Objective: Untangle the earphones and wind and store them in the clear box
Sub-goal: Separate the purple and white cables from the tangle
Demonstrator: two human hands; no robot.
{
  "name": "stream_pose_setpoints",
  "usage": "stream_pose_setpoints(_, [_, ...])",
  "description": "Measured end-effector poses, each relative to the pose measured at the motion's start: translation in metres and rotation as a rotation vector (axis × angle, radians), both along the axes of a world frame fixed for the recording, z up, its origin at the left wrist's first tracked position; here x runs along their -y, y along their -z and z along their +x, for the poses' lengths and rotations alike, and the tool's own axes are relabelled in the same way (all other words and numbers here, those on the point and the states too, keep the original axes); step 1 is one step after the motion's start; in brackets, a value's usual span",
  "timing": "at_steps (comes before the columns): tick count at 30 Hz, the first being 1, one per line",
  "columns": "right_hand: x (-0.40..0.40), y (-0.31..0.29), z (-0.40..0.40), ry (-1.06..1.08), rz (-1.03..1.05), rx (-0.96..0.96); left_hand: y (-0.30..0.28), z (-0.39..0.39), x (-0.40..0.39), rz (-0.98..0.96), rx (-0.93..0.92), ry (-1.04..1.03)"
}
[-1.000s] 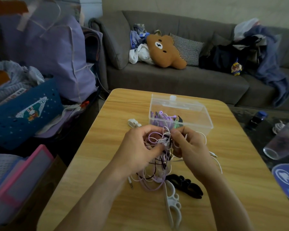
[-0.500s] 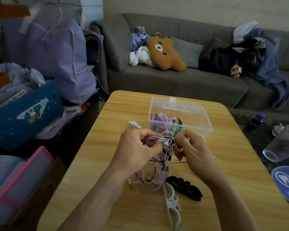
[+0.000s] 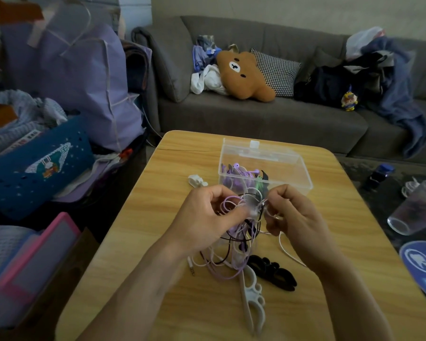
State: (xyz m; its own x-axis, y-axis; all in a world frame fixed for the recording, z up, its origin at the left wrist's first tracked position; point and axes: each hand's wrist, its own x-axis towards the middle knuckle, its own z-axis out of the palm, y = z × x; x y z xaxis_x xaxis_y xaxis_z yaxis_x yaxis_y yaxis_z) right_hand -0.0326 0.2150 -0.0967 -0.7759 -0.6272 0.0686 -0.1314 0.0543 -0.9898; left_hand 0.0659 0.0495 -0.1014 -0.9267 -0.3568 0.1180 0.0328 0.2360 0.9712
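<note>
Both the left hand and right hand pinch a knot of thin purple, white and black earphones before the rectangular clear box on the wood-grain desk.

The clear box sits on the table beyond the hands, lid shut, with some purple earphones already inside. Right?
Not quite. In the head view the clear box is open, its lid tipped back behind it. The rest holds: it sits on the table beyond both hands, with purple earphones inside.

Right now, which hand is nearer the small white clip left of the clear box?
Left. The left hand sits just below the white clip; the right hand is farther off, across the earphone tangle.
</note>
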Motion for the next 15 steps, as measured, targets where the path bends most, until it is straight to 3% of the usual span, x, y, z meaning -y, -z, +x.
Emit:
stream_pose_setpoints(7, [0.001,-0.004,0.008,0.038,-0.049,-0.06,-0.001,-0.001,0.001,0.026,0.022,0.07])
stream_pose_setpoints(12, [0.008,0.008,0.01,0.159,-0.062,0.159,0.001,0.0,-0.002,0.027,0.029,0.053])
stream_pose_setpoints(15, [0.005,0.006,0.011,0.106,-0.055,0.115,0.001,0.0,-0.002,0.018,0.037,0.001])
